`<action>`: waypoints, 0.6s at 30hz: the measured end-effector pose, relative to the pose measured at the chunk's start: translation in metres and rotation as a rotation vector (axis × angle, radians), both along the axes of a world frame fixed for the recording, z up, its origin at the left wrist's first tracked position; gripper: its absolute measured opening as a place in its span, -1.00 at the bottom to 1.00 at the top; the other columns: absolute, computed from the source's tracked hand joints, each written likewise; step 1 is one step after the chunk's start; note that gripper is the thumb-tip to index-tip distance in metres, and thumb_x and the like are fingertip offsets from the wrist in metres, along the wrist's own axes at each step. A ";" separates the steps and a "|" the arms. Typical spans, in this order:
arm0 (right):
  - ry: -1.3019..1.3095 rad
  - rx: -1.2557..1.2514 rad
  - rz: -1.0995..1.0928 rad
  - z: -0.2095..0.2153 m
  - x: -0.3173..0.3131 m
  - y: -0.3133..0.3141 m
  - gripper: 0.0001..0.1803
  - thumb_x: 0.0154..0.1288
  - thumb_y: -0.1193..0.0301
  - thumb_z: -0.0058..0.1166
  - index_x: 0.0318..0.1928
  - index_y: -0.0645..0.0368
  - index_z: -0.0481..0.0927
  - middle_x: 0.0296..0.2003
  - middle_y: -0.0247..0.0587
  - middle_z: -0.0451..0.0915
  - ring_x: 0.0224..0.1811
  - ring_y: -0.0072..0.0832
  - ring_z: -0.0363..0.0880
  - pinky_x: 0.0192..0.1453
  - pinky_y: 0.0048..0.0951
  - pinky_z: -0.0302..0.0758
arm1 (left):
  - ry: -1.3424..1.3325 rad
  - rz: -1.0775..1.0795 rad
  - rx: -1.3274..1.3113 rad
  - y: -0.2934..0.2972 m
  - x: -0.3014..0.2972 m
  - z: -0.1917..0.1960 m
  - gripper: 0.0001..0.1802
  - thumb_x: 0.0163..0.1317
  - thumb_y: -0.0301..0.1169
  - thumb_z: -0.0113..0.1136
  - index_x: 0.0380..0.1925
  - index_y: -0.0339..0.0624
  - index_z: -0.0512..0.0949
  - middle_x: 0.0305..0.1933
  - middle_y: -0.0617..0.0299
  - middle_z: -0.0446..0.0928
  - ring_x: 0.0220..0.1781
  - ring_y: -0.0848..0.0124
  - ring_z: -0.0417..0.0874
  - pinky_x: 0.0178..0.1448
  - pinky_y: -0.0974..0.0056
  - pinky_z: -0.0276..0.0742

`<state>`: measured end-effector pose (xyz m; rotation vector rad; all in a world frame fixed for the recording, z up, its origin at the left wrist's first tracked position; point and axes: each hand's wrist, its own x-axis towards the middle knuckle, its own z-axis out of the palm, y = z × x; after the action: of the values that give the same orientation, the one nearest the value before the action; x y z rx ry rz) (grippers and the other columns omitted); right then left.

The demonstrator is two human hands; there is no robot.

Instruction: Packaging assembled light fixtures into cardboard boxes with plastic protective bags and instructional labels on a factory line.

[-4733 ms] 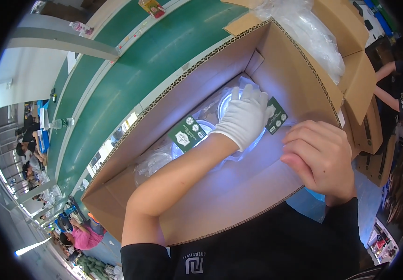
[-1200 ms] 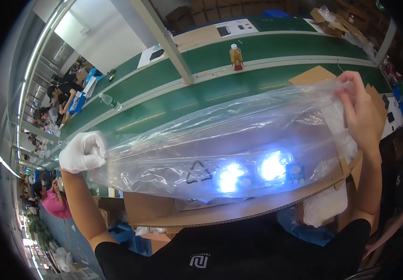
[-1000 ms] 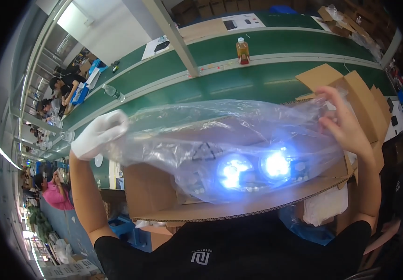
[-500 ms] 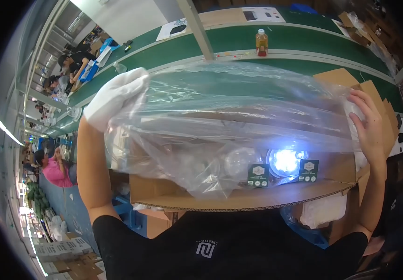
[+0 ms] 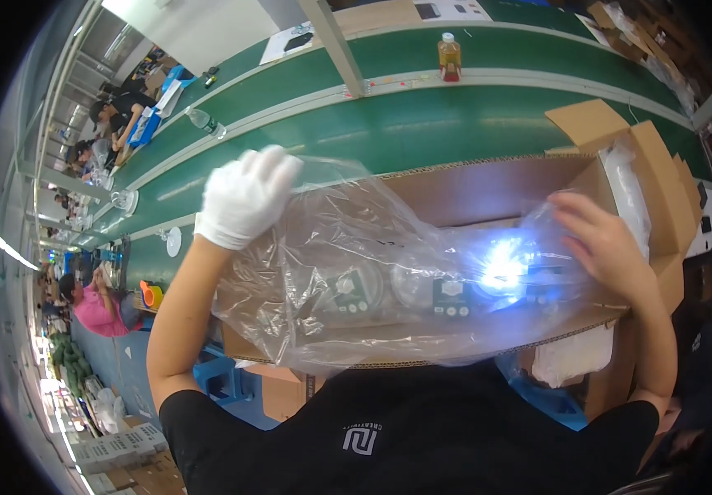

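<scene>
My left hand [image 5: 248,198], in a white glove, is closed on the edge of a clear plastic bag [image 5: 339,214] above the left end of an open cardboard box [image 5: 529,177]. The bag sags over the near side of the box. Beneath it, round clear items with dark green tags [image 5: 452,297] are partly visible. Toward the right, a bright bluish-white light [image 5: 504,264] glares and hides the shape of its source. My bare right hand [image 5: 599,239] hovers over the box's right end, fingers stretched apart beside the bag's edge; whether they touch the film is unclear.
Behind the box runs a green workbench [image 5: 422,128], with a drink bottle [image 5: 449,58] on its raised ledge. Raised box flaps [image 5: 661,181] stand at the right. A clear bottle [image 5: 207,124] lies at the far left. Co-workers sit along the bench, one in pink [image 5: 98,305].
The bag has come down from its raised, stretched position and now lies over the items. My left hand moved right; my right hand moved inward and lower, its fingers off the bag's far corner.
</scene>
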<state>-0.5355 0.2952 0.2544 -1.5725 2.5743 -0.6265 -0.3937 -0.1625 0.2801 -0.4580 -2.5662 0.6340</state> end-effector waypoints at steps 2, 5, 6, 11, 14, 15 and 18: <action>0.098 0.060 -0.009 -0.015 -0.001 -0.001 -0.70 0.23 0.61 0.14 -0.01 0.42 0.56 0.15 -0.06 0.54 0.01 -0.06 0.65 0.05 -0.22 0.63 | 0.172 -0.020 -0.012 -0.005 -0.001 0.008 -0.64 0.05 -0.49 0.34 -0.12 0.07 0.57 -0.07 0.30 0.58 -0.24 0.27 0.63 -0.24 0.18 0.53; 0.191 0.234 -0.062 -0.027 -0.011 -0.004 -0.64 0.24 0.61 0.04 0.05 0.51 0.51 0.19 0.02 0.49 0.00 -0.10 0.65 0.01 -0.26 0.65 | 0.129 -0.087 0.098 0.028 0.014 0.043 -0.53 -0.09 -0.56 0.30 -0.08 -0.02 0.57 -0.08 0.22 0.59 -0.18 0.14 0.65 -0.13 0.08 0.54; 0.269 0.333 -0.124 -0.032 -0.012 -0.003 -0.60 0.21 0.62 0.05 0.07 0.52 0.50 0.22 0.06 0.45 0.05 -0.14 0.64 0.00 -0.31 0.66 | -0.035 -0.113 0.213 0.041 0.026 0.055 -0.54 -0.10 -0.57 0.29 -0.09 -0.04 0.59 -0.13 0.19 0.61 -0.20 0.14 0.66 -0.15 0.10 0.55; 0.401 0.705 -0.097 -0.046 -0.012 -0.004 -0.68 0.15 0.59 0.11 -0.07 0.47 0.65 0.34 0.20 0.35 0.31 -0.26 0.51 0.04 -0.46 0.68 | -1.079 0.159 0.520 0.097 0.044 0.024 -0.13 0.29 -0.06 0.27 0.43 -0.36 0.18 0.32 -0.29 0.41 0.27 -0.16 0.53 0.22 -0.01 0.57; 0.360 0.910 -0.003 -0.052 -0.006 -0.004 -0.74 0.16 0.55 0.12 -0.15 0.43 0.71 0.35 0.27 0.36 0.34 -0.22 0.51 0.07 -0.41 0.68 | -1.067 0.340 0.453 0.076 0.054 -0.048 0.07 0.22 0.02 0.33 0.49 -0.42 0.01 0.50 -0.44 0.11 0.38 -0.24 0.40 0.34 -0.03 0.49; 0.360 0.912 0.000 -0.057 -0.008 -0.003 -0.74 0.16 0.55 0.12 -0.15 0.43 0.71 0.35 0.27 0.36 0.34 -0.22 0.51 0.07 -0.41 0.68 | -1.097 0.379 0.457 0.068 0.053 -0.063 0.12 0.19 0.04 0.36 0.50 -0.40 -0.03 0.52 -0.46 0.06 0.38 -0.23 0.42 0.34 -0.04 0.48; 0.315 0.895 0.004 -0.066 -0.015 0.002 -0.72 0.16 0.55 0.14 -0.12 0.40 0.71 0.33 0.29 0.40 0.24 -0.15 0.61 0.09 -0.34 0.68 | -1.128 0.404 0.390 0.070 0.046 -0.082 -0.10 0.22 -0.02 0.34 0.39 -0.31 0.19 0.32 -0.28 0.37 0.19 -0.14 0.58 0.20 -0.01 0.57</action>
<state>-0.5506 0.2974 0.1882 -1.3824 2.4365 0.7490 -0.3481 -0.0928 0.1981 -0.1536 -3.7901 -0.1152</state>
